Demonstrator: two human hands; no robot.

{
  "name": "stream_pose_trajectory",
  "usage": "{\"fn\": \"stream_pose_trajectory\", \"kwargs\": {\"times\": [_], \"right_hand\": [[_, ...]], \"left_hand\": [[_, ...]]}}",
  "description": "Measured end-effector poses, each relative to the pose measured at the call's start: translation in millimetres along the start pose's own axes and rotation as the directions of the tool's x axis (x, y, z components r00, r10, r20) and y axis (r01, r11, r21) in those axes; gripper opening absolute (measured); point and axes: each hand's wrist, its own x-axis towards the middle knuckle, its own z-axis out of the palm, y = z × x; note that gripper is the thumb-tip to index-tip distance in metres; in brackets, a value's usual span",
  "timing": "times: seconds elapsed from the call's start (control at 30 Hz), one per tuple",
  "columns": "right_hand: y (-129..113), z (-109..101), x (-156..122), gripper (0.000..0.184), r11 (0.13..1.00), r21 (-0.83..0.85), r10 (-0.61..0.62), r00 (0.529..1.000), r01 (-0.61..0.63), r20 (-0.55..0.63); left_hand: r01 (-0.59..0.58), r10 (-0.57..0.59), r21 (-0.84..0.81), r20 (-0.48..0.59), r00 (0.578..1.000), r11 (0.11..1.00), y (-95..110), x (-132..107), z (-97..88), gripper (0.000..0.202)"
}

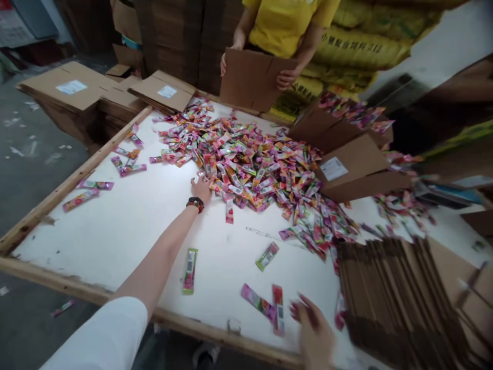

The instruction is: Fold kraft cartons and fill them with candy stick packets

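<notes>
A large heap of small, colourful stick packets (246,159) is spread over the white tabletop. My left hand (202,189), with dark beaded bracelets at the wrist, reaches to the near left edge of this heap. Its fingers are apart and touch or nearly touch the outer packets. Close to the table's front edge is my right hand (316,331), blurred, with loosely bent fingers and nothing visible in them. Just left of it lie a red packet (278,310) and a purple packet (259,303). A green-edged packet (190,271) rests farther left.
Folded cardboard boxes (400,298) stand packed at the right. An open carton (354,164) holds packets. Across the table, a person in yellow (288,25) holds a brown carton (256,79). Flat cartons (73,85) are stacked at left. A wooden rim (77,180) borders the table.
</notes>
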Motion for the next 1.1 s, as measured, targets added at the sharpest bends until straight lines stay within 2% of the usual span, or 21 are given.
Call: {"fn": "stream_pose_trajectory", "kwargs": {"times": [0.03, 0.07, 0.1, 0.17, 0.2, 0.23, 0.27, 0.3, 0.37, 0.47, 0.53, 0.63, 0.7, 0.73, 0.77, 0.83, 0.9, 0.93, 0.97, 1.03, 1.1], "right_hand": [[-3.7, 40.2, -6.9, 0.058, 1.0, 0.0, -0.025, 0.995, 0.025, 0.093], [-12.7, 84.4, -13.4, 0.051, 0.994, -0.009, -0.105, 0.977, 0.108, 0.186], [-26.3, 130.5, -18.8, 0.043, 0.969, 0.022, -0.242, 0.927, 0.246, 0.287], [-62.3, 218.8, -25.6, 0.037, 0.826, 0.122, -0.534, 0.694, 0.55, 0.484], [-81.7, 256.8, -27.4, 0.039, 0.763, 0.113, -0.582, 0.601, 0.637, 0.548], [-99.7, 288.8, -28.5, 0.042, 0.715, 0.052, -0.572, 0.541, 0.697, 0.616], [-115.0, 314.0, -29.4, 0.043, 0.668, -0.019, -0.543, 0.505, 0.744, 0.671], [-126.6, 332.3, -30.3, 0.043, 0.622, -0.091, -0.51, 0.491, 0.778, 0.707], [-137.8, 350.5, -32.4, 0.045, 0.534, -0.19, -0.478, 0.479, 0.824, 0.736], [-137.2, 345.2, -35.0, 0.049, 0.462, -0.269, -0.461, 0.488, 0.845, 0.741], [-139.9, 330.1, -33.3, 0.049, 0.488, -0.376, -0.373, 0.577, 0.788, 0.726], [-161.7, 304.9, -20.6, 0.042, 0.541, -0.582, -0.188, 0.762, 0.607, 0.62], [-185.8, 295.8, -6.3, 0.042, 0.533, -0.686, -0.187, 0.86, 0.496, 0.476], [-198.9, 296.1, 1.7, 0.041, 0.528, -0.707, -0.245, 0.882, 0.47, 0.403], [-211.9, 300.6, 9.7, 0.038, 0.528, -0.708, -0.317, 0.882, 0.469, 0.349], [-234.8, 322.0, 25.6, 0.033, 0.518, -0.63, -0.439, 0.812, 0.579, 0.386], [-249.5, 354.9, 40.2, 0.034, 0.507, -0.505, -0.439, 0.713, 0.699, 0.547], [-253.0, 372.3, 46.8, 0.033, 0.508, -0.467, -0.404, 0.679, 0.724, 0.613], [-253.6, 388.5, 52.4, 0.031, 0.513, -0.459, -0.361, 0.668, 0.725, 0.651], [-247.9, 413.0, 59.9, 0.03, 0.518, -0.52, -0.292, 0.712, 0.679, 0.639], [-237.1, 424.7, 61.0, 0.035, 0.5, -0.584, -0.272, 0.757, 0.639, 0.595]], "left_hand": [[-0.011, 0.011, 0.014, -0.013, 1.0, 1.0, 0.6, 0.2, 0.4, 0.054], [-0.024, 0.024, 0.018, -0.029, 0.999, 1.0, 1.9, 0.8, 0.0, 0.052], [-0.033, 0.033, 0.013, -0.045, 0.998, 0.999, 3.7, 1.7, -0.7, 0.052], [-0.037, 0.036, -0.014, -0.071, 0.997, 0.999, 7.2, 2.5, -3.0, 0.052], [-0.035, 0.032, -0.031, -0.075, 0.997, 0.999, 8.2, 1.4, -4.2, 0.051], [-0.029, 0.026, -0.047, -0.073, 0.997, 0.998, 8.0, -0.9, -5.4, 0.049], [-0.018, 0.014, -0.059, -0.062, 0.998, 0.998, 6.6, -4.5, -6.9, 0.047], [0.003, -0.007, -0.075, -0.047, 0.999, 0.997, 3.7, -8.9, -8.7, 0.043], [0.063, -0.064, -0.132, -0.007, 0.998, 0.989, -6.0, -19.3, -15.3, 0.032], [0.154, -0.143, -0.244, 0.059, 0.988, 0.957, -27.2, -34.5, -36.9, 0.019], [0.195, -0.18, -0.314, 0.077, 0.981, 0.929, -44.0, -45.5, -59.6, 0.019], [0.242, -0.234, -0.359, 0.067, 0.97, 0.901, -72.1, -71.4, -100.8, 0.023], [0.252, -0.246, -0.312, 0.059, 0.968, 0.916, -92.1, -97.7, -126.3, 0.022], [0.247, -0.243, -0.268, 0.048, 0.969, 0.931, -102.2, -112.9, -136.5, 0.023], [0.236, -0.234, -0.221, 0.034, 0.972, 0.946, -112.0, -128.6, -144.2, 0.026], [0.214, -0.217, -0.16, 0.002, 0.976, 0.964, -130.5, -158.5, -151.4, 0.035], [0.216, -0.222, -0.191, -0.006, 0.975, 0.958, -147.0, -182.9, -148.2, 0.038], [0.235, -0.242, -0.25, 0.005, 0.97, 0.939, -154.4, -192.5, -143.6, 0.037], [0.271, -0.279, -0.343, 0.027, 0.96, 0.9, -161.2, -200.1, -138.0, 0.035], [0.38, -0.405, -0.586, 0.095, 0.909, 0.716, -172.9, -209.8, -126.1, 0.03], [0.466, -0.544, -0.786, 0.201, 0.815, 0.406, -181.4, -211.6, -117.1, 0.028]]}}
